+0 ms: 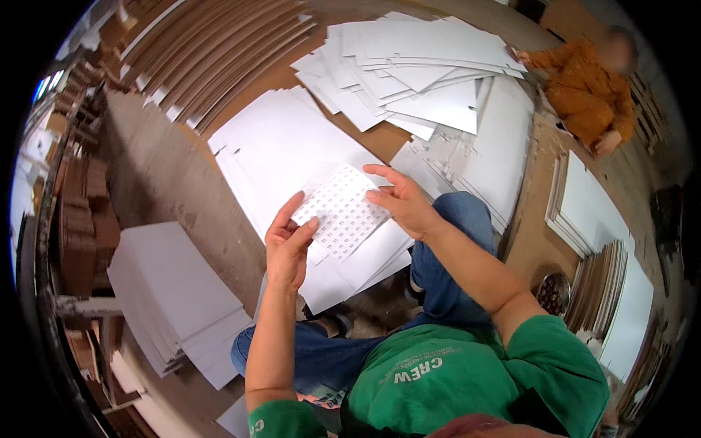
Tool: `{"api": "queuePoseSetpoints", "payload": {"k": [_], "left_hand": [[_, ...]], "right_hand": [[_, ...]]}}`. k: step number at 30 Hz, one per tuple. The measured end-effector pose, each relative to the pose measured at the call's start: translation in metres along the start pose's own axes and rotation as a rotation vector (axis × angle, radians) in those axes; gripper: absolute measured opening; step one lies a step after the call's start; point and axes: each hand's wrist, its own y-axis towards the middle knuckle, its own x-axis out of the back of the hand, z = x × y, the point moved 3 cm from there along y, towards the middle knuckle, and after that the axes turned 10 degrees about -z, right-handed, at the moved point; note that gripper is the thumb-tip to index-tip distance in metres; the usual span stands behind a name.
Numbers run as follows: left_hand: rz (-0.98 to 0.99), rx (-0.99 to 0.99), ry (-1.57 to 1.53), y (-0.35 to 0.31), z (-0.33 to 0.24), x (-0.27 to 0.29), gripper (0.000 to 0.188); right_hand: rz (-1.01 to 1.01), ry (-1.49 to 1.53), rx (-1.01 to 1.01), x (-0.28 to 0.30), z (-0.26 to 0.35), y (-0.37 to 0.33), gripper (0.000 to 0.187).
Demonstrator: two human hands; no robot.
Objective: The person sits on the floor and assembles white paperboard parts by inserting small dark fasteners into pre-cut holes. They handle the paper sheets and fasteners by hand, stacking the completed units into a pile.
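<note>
A white sheet of stickers, covered in rows of small dark printed marks, is held between my two hands. At its left edge, my left hand pinches it with the thumb on top and the fingers mostly behind. My right hand grips the upper right edge, its thumb on the face and its index finger stretched out along the top. Beneath the sheet lies a stack of white cardboard panels, close in front of my knees. The lower edge of the sheet appears layered, or lies over another paper; I cannot tell which.
Loose white panels are heaped at the far side. Brown-edged boards stand in rows at the far left. Another white stack lies to my left. At right are more panels, a small round bowl and a person in orange-brown.
</note>
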Motion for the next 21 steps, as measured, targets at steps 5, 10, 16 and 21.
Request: {"api": "queuePoseSetpoints", "payload": {"k": [5,10,16,21], "left_hand": [[0.039,-0.04,0.094,0.0,0.003,-0.022,0.075],[0.139,-0.02,0.188,0.0,0.017,-0.025,0.076],[0.115,0.056,0.175,-0.001,0.021,-0.028,0.07],[0.149,0.066,0.198,0.003,0.025,-0.02,0.055]], "right_hand": [[-0.148,0.096,0.026,0.017,-0.011,0.01,0.041],[-0.151,0.104,0.01,0.028,-0.011,0.008,0.037],[-0.114,0.009,-0.001,0.026,-0.016,0.008,0.032],[-0.081,-0.041,-0.019,0.027,-0.015,0.008,0.032]]}}
